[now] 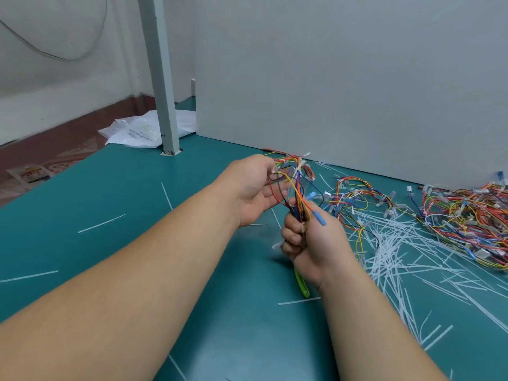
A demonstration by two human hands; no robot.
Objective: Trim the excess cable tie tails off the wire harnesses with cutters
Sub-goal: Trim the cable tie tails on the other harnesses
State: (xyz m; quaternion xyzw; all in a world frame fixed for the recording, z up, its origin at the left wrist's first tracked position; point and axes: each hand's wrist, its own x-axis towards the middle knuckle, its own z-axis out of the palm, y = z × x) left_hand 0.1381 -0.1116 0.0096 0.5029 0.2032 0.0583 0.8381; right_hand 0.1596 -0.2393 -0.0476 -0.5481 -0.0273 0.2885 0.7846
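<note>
Here, left hand (pixel 254 188) and right hand (pixel 310 243) hold 1 wire harness (pixel 295 174).

Head-worn, close, downward over table (pixel 82 188).

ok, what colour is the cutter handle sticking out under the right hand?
Bright green. The cutter handle shows best in the head view, just below the right hand.

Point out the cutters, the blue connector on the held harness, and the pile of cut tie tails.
cutters (pixel 302 285): head view, green handle end.
blue connector (pixel 320 219): head view, its middle.
pile of cut tie tails (pixel 390 254): head view, dense white middle.
</note>
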